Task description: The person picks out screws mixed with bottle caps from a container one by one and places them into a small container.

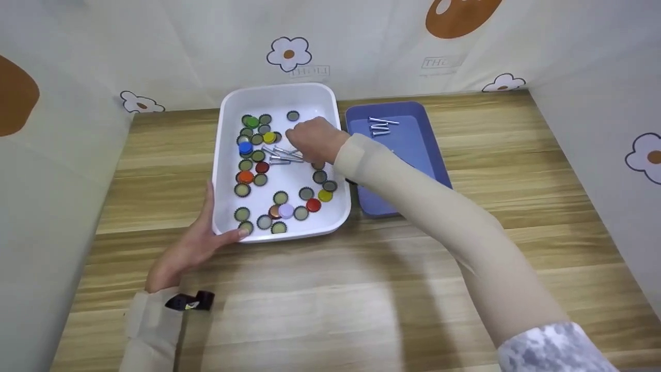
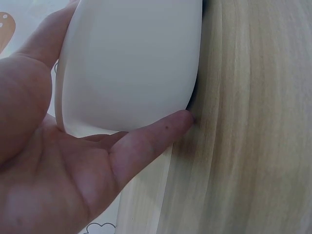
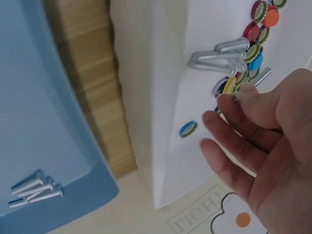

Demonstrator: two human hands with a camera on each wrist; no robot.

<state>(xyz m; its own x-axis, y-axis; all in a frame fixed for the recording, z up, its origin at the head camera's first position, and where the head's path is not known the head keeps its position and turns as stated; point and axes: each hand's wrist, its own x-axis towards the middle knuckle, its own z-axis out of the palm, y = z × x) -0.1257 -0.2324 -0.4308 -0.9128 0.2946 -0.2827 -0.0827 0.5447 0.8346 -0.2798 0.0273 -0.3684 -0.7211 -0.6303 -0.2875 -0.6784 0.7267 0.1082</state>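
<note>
A white tray (image 1: 221,155) holds bottle caps (image 1: 313,205) in several colours and a small pile of silver bolts (image 1: 279,155). My left hand (image 1: 199,240) grips its near left corner, the thumb along the front rim and the fingers against the left side. The left wrist view shows the tray's outer wall (image 2: 131,63) between thumb and fingers. Over the tray, my right hand (image 1: 316,139) reaches down beside the pile. In the right wrist view its thumb and forefinger pinch a single bolt (image 3: 263,76) above the caps; the other fingers are loosely bent.
A blue tray (image 1: 436,155) stands just right of the white one, with several bolts (image 1: 380,127) at its far end. Both trays are on a wood-grain table (image 1: 289,294). Flower-patterned cloth (image 1: 361,46) rises behind and at both sides. My right forearm crosses above the blue tray.
</note>
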